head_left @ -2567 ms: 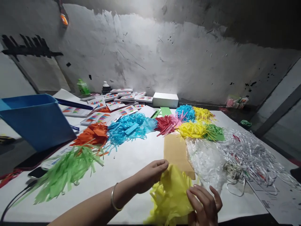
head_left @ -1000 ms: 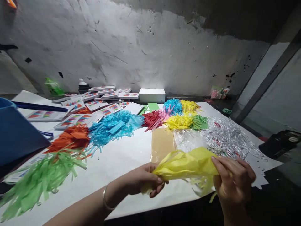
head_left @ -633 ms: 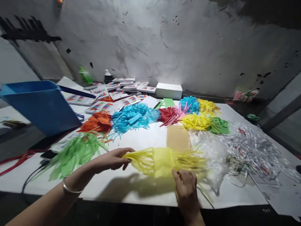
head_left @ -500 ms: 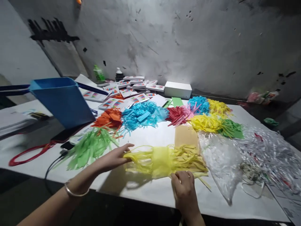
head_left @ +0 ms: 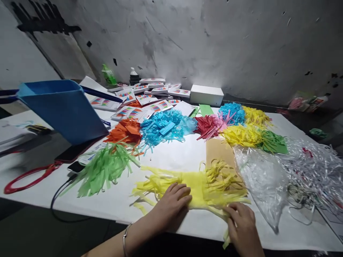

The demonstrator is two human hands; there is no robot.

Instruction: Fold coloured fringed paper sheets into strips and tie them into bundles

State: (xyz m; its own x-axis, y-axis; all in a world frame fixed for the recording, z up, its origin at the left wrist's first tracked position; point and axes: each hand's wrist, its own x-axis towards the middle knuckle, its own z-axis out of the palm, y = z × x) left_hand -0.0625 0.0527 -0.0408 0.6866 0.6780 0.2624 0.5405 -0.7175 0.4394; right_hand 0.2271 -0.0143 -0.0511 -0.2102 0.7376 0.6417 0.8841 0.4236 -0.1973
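A sheet of yellow tissue paper (head_left: 197,180), cut into fringe at its left and right ends, lies across the front of the white-covered table. My left hand (head_left: 174,200) rests flat on its left half, fingers stretched out and close together, with a bangle at the wrist. Thumb and fingers of my right hand (head_left: 242,223) are closed on yellow strips at the sheet's lower right edge. One strip hangs down below that hand. Part of the right fringe lies over a brown card (head_left: 218,151).
Light green fringe (head_left: 107,169) lies at left, beside a phone (head_left: 76,166) and a blue open-topped container (head_left: 64,114). Behind are orange (head_left: 125,132) and blue bundles (head_left: 166,126), printed boxes (head_left: 131,113) and a white box (head_left: 206,95). At right are a clear plastic bag (head_left: 261,182) and silvery strands (head_left: 316,164).
My left hand has left the left fringe and moved right onto the sheet, which now lies flatter. My right hand has shifted right along the lower edge. The view has shifted slightly.
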